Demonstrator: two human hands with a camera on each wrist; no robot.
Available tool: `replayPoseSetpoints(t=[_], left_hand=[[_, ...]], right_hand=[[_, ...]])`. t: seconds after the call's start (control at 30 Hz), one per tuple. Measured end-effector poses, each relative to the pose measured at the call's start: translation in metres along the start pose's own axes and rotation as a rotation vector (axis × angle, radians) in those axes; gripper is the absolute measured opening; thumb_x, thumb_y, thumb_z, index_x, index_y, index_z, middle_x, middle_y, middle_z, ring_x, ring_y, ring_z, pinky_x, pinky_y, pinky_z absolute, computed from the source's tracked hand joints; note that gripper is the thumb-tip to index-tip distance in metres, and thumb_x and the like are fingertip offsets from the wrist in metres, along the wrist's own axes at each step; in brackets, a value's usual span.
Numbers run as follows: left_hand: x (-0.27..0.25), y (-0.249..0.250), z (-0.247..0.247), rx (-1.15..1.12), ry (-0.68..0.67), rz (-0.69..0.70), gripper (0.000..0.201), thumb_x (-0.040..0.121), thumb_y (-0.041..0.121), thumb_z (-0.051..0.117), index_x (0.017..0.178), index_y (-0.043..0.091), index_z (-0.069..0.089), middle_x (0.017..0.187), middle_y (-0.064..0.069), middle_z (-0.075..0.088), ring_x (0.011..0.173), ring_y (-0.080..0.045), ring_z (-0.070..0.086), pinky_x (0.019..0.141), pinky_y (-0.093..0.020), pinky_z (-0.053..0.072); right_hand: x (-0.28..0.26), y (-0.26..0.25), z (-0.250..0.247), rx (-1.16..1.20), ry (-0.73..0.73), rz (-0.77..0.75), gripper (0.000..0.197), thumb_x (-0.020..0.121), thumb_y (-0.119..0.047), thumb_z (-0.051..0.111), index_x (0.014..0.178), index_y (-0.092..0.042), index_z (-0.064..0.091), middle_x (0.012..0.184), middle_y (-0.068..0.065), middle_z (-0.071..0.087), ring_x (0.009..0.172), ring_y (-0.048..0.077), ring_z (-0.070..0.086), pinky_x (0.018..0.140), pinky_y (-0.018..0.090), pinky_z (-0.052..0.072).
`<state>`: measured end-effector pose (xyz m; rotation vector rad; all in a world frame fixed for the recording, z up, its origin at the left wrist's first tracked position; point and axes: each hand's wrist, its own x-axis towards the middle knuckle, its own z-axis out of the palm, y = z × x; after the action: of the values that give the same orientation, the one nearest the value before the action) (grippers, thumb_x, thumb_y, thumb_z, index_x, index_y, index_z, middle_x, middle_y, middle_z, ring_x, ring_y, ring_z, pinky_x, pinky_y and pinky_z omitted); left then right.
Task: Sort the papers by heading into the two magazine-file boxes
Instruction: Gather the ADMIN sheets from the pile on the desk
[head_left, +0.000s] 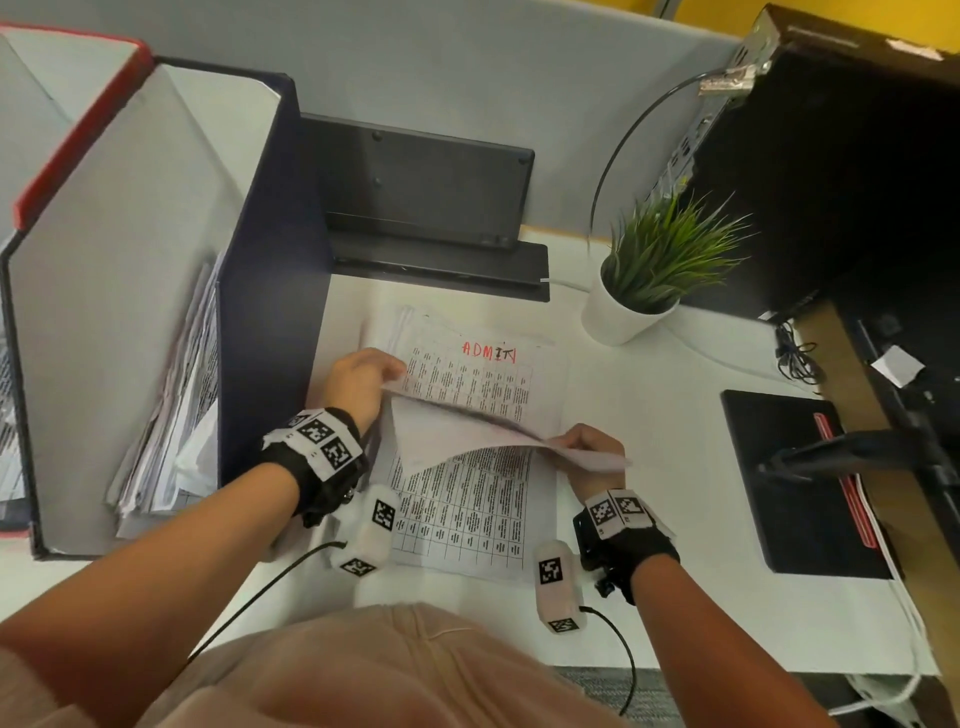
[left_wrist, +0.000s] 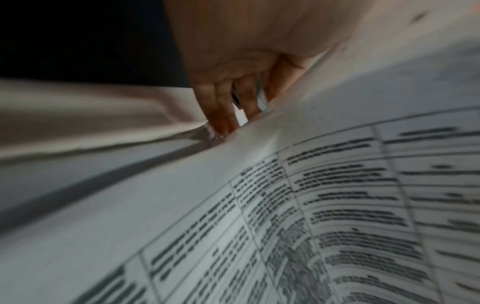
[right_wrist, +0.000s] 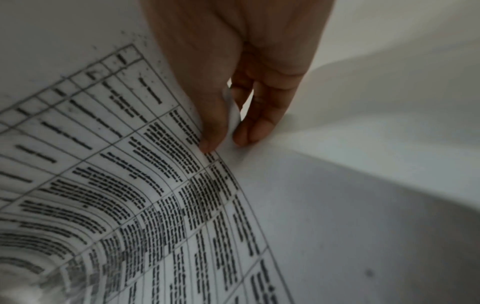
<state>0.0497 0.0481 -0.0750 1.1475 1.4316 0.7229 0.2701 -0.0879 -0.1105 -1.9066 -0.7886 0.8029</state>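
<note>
Mid-sort: both hands, left hand (head_left: 358, 382) and right hand (head_left: 592, 452), fingers pinched on the top sheet (head_left: 467, 434), lift it off the worktop pile (head_left: 467, 499); blue box (head_left: 156, 312) at nine o'clock part-filled, plenty left.

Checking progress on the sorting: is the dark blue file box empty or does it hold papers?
Holds papers: the dark blue file box has a leaning bundle of printed sheets inside.

An office cubicle: a white bench (head_left: 649, 415) against a grey partition (head_left: 467, 78), file boxes (head_left: 156, 260) stuffed with papers, a computer tower (head_left: 831, 182), a potted plant (head_left: 654, 270).
</note>
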Motion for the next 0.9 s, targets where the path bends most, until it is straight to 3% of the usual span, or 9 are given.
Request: replayPoseSetpoints(t=[0.07,0.2,0.3,0.4,0.5,0.6,0.73,0.8,0.9], left_hand=[[0.011,-0.005,-0.003,0.23,0.059,-0.035,0.02,0.091,0.016,0.049,0.087,0.005,0.066,0.094,-0.01,0.065,0.09,-0.025,0.059,0.087,-0.036,0.048],[0.02,-0.007,-0.007,0.47,0.004,-0.094,0.026,0.074,0.035,0.076,0.069,0.012,0.067,0.08,-0.004,0.068,0.081,-0.023,0.065,0.078,-0.032,0.054],[0.02,-0.004,-0.007,0.545,0.012,-0.081,0.033,0.064,0.035,0.084,0.074,0.006,0.072,0.077,-0.007,0.069,0.07,-0.019,0.064,0.066,-0.026,0.051],[0.017,-0.003,-0.005,0.609,-0.012,-0.016,0.024,0.07,0.027,0.081,0.07,0.004,0.072,0.077,-0.007,0.07,0.065,-0.016,0.06,0.061,-0.024,0.047],[0.014,-0.001,-0.005,0.667,-0.051,0.038,0.03,0.08,0.021,0.071,0.054,0.011,0.061,0.062,-0.005,0.061,0.056,-0.014,0.053,0.057,-0.022,0.042],[0.005,-0.001,-0.004,0.682,-0.053,0.062,0.034,0.09,0.02,0.059,0.06,0.004,0.064,0.056,-0.004,0.055,0.05,-0.015,0.048,0.049,-0.021,0.037],[-0.014,-0.009,-0.004,0.602,0.068,0.301,0.02,0.091,0.016,0.057,0.095,0.004,0.073,0.086,-0.012,0.07,0.071,-0.022,0.062,0.068,-0.028,0.052],[-0.022,-0.013,-0.004,0.453,0.045,0.452,0.022,0.09,0.005,0.057,0.108,0.004,0.069,0.097,-0.011,0.069,0.077,-0.016,0.06,0.073,-0.02,0.049],[-0.027,-0.018,-0.005,0.212,-0.078,0.371,0.029,0.09,-0.004,0.049,0.092,0.018,0.069,0.092,-0.008,0.067,0.07,-0.016,0.057,0.058,-0.012,0.046]], right_hand=[[-0.002,-0.001,0.001,0.127,-0.001,0.035,0.042,0.071,0.024,0.055,0.053,-0.014,0.055,0.043,-0.012,0.053,0.042,-0.004,0.044,0.046,0.005,0.036],[-0.001,-0.003,0.001,0.277,0.012,0.144,0.039,0.07,0.028,0.045,0.056,-0.007,0.055,0.035,-0.01,0.049,0.034,-0.004,0.042,0.04,0.007,0.036],[-0.001,-0.003,0.001,0.26,-0.013,0.246,0.031,0.077,0.02,0.051,0.06,-0.006,0.055,0.044,-0.006,0.052,0.042,0.004,0.048,0.04,0.009,0.039],[-0.003,-0.011,0.003,0.293,0.032,0.233,0.024,0.074,0.021,0.054,0.066,0.0,0.062,0.061,0.003,0.05,0.051,0.006,0.05,0.048,0.007,0.039],[-0.001,-0.016,0.003,0.565,0.069,0.394,0.027,0.077,0.016,0.046,0.062,-0.004,0.054,0.061,0.006,0.05,0.046,0.009,0.054,0.039,0.009,0.042],[0.0,-0.016,0.0,0.685,0.057,0.509,0.024,0.073,0.011,0.042,0.055,0.0,0.052,0.056,0.009,0.06,0.052,0.021,0.053,0.044,0.016,0.047],[-0.002,-0.008,0.002,0.631,0.104,0.356,0.036,0.072,0.022,0.035,0.048,-0.002,0.046,0.042,0.005,0.06,0.042,0.016,0.057,0.045,0.016,0.047],[-0.003,-0.003,0.002,0.413,0.113,0.199,0.043,0.071,0.028,0.038,0.049,-0.008,0.044,0.039,-0.002,0.056,0.039,0.004,0.055,0.044,0.013,0.044],[-0.002,0.003,0.002,0.073,0.133,0.081,0.039,0.07,0.022,0.054,0.053,-0.01,0.04,0.049,-0.003,0.048,0.044,0.0,0.049,0.043,0.007,0.035]])
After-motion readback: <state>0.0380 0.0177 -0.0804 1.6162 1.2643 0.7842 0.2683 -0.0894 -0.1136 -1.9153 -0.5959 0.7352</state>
